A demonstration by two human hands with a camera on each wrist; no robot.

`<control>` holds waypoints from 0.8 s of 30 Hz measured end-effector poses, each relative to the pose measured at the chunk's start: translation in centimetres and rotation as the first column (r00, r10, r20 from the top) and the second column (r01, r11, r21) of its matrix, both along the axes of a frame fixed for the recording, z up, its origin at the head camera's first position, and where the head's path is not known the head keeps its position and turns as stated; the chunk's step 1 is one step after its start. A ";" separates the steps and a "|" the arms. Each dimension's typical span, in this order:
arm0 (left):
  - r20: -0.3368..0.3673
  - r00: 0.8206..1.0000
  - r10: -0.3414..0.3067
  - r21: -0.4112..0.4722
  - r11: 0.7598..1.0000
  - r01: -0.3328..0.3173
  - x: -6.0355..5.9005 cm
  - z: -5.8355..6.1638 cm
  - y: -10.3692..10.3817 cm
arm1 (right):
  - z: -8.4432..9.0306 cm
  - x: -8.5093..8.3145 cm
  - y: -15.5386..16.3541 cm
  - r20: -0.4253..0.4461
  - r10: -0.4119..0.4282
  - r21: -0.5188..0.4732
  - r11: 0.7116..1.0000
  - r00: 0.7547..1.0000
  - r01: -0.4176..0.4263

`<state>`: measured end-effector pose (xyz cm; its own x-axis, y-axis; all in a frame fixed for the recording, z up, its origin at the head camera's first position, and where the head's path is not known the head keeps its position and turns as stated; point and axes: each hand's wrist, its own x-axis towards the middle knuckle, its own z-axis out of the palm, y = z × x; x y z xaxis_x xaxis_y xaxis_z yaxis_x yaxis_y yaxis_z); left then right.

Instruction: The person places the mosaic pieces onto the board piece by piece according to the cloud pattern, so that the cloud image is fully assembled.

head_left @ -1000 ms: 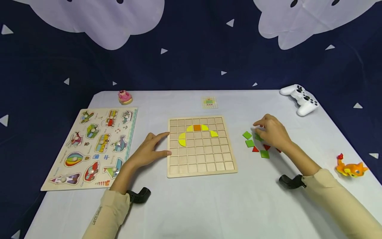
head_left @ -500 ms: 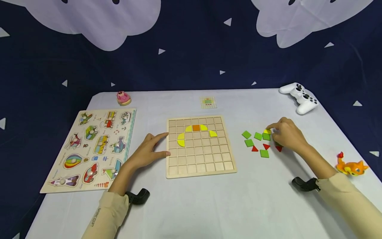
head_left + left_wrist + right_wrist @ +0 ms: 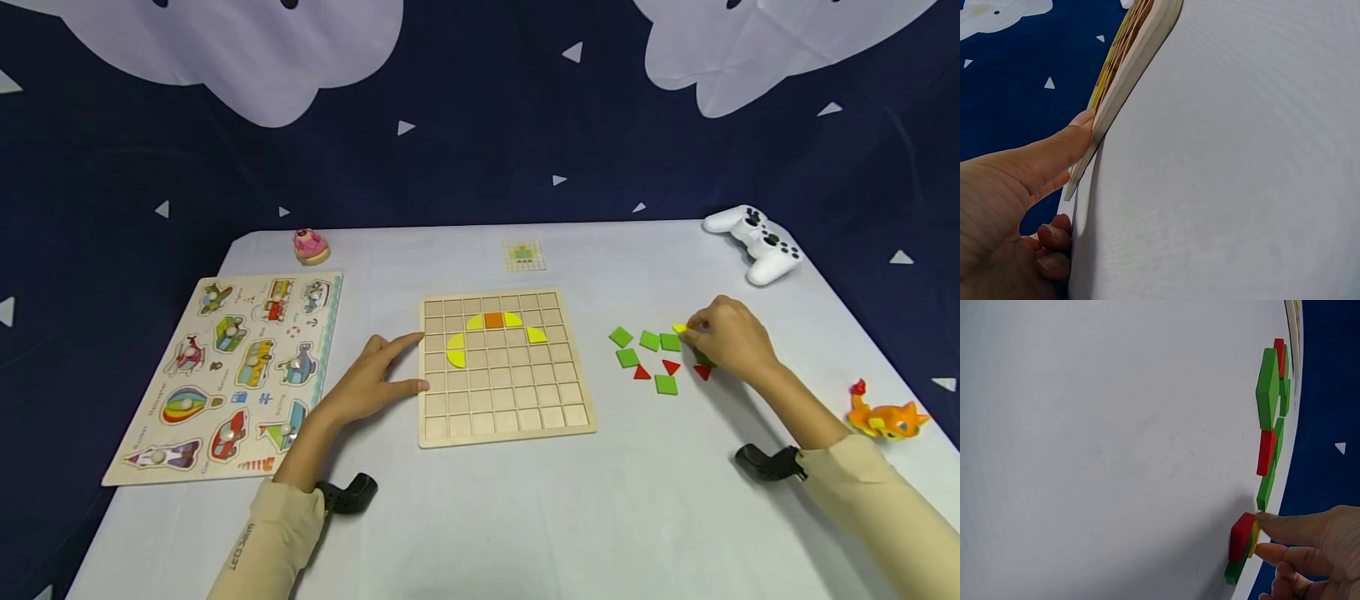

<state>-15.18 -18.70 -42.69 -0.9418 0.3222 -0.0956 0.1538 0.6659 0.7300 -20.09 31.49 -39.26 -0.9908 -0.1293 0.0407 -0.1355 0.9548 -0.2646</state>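
With thumb and index finger spread, my left hand point(image 3: 367, 383) touches the left edge of the wooden grid board point(image 3: 506, 379). On the board lie several yellow quarter-circle tiles point(image 3: 456, 351) and one orange square tile point(image 3: 493, 320). To the right of it, my right hand point(image 3: 731, 337) pinches a yellow tile point(image 3: 1255, 536) between thumb and index finger, low among the loose tiles. Around that hand are several green square tiles point(image 3: 667, 384) and red triangle tiles point(image 3: 641, 372). The hand partly covers a green tile point(image 3: 702, 358).
A small pattern card point(image 3: 523, 256) lies behind the board. The peg puzzle point(image 3: 255, 367) is on the left, a pink toy point(image 3: 311, 247) behind it. At right are a white game controller point(image 3: 753, 242) and an orange toy figure point(image 3: 888, 421).
My right hand has moved right across the loose tiles, from the green squares to the yellow tile, and now pinches it. The left hand stays at the board's edge.
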 end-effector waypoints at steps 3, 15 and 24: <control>0.001 1.000 0.000 0.003 1.000 0.000 0.0 0.0 0.0 | 0.0 0.0 0.2 0.009 -0.027 -0.008 1.000 1.000 0.027; 0.013 1.000 0.004 0.011 1.000 -0.004 -0.1 -0.1 0.1 | -0.2 0.3 0.3 -0.025 -0.073 -0.037 0.997 0.997 0.072; 0.015 1.000 0.011 0.006 1.000 -0.011 0.0 0.1 0.1 | 0.4 -0.1 1.0 0.058 0.009 -0.077 0.997 0.998 -0.005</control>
